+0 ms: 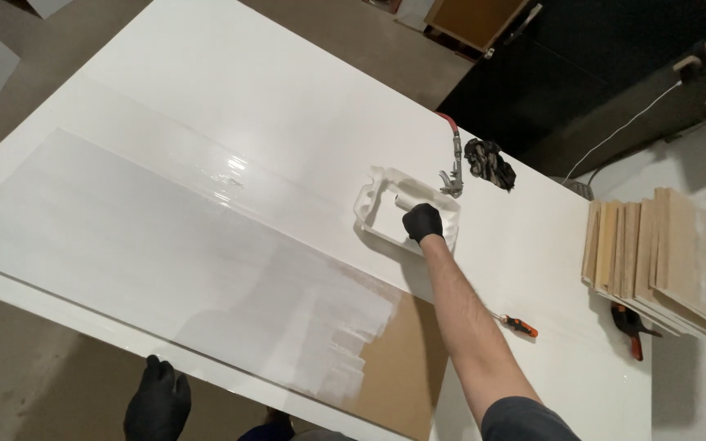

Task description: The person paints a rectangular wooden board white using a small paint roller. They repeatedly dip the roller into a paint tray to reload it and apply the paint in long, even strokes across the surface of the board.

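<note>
The right hand (422,222), in a black glove, is closed around a paint roller (407,203) whose white sleeve sits just above the knuckles, inside the white paint tray (367,204). The left hand (157,402), also gloved, rests with loosely curled fingers at the near edge of the tabletop (288,90), holding nothing.

The tabletop is glossy white; on it lies a long board (165,253), painted white except for a bare brown corner near the person. A spray gun (453,175), a dark rag (489,163), a screwdriver (519,325) and stacked wooden panels (663,261) lie to the right. The floor is grey concrete.

The roller's sleeve lies crosswise in the tray, its long axis running left to right.
</note>
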